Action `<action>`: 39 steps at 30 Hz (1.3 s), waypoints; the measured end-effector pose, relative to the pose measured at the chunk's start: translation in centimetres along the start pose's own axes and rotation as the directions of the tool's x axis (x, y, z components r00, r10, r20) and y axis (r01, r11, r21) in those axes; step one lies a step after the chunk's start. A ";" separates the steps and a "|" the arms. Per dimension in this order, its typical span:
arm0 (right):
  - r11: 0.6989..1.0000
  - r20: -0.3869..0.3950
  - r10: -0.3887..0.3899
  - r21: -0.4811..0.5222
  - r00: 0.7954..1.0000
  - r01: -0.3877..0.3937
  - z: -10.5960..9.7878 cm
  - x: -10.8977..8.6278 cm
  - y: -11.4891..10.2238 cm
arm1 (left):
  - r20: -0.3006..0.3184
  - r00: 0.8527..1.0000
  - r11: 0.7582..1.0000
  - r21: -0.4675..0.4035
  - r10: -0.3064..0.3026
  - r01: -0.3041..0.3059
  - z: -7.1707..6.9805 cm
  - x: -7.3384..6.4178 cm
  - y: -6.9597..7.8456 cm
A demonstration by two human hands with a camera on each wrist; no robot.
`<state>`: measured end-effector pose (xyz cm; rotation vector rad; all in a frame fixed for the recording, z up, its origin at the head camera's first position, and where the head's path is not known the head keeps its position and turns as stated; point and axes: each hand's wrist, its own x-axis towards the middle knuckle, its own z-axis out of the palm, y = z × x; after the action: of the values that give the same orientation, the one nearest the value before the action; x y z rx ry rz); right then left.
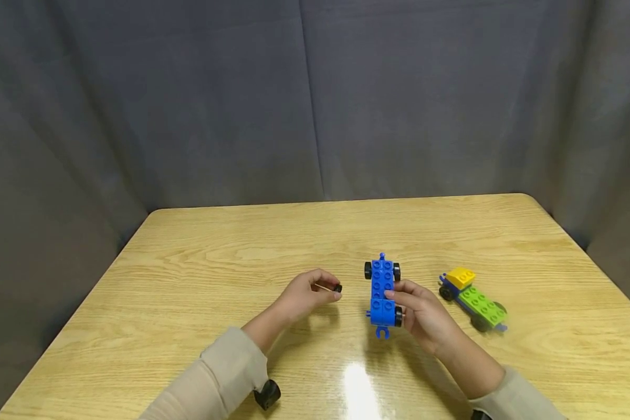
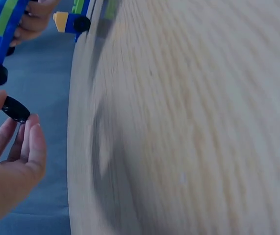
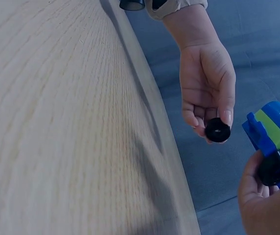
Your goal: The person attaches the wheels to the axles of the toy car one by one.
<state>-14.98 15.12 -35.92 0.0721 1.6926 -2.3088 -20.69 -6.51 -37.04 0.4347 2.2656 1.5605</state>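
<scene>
My left hand [image 1: 308,296] pinches a small black wheel [image 2: 16,109] between thumb and fingertips, above the table. To its right, my right hand [image 1: 424,312] grips a blue toy car [image 1: 382,291] by its side, thumb and fingers around the body. Studs show on the car's top, and the wrist views show a green stripe on the body. Black wheels sit at both far corners and at the near right, while a bare blue axle end [image 1: 368,313] sticks out at the near left. A gap separates the held wheel [image 3: 217,130] from the car.
A second toy car [image 1: 478,300], with a green studded bed and a yellow block, stands on the wooden table [image 1: 231,239] just right of my right hand. A grey curtain [image 1: 315,105] hangs behind the table and along both sides.
</scene>
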 end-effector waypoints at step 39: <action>0.999 -0.004 -0.041 0.002 0.999 0.041 0.4 0.3 0.3 | 0.108 0.993 0.936 -0.352 0.048 -0.007 2.7 -1.4 0.9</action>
<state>-15.18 14.61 -36.16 0.0429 1.7092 -2.3414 -18.15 -4.54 -36.92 0.4436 1.8489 1.8559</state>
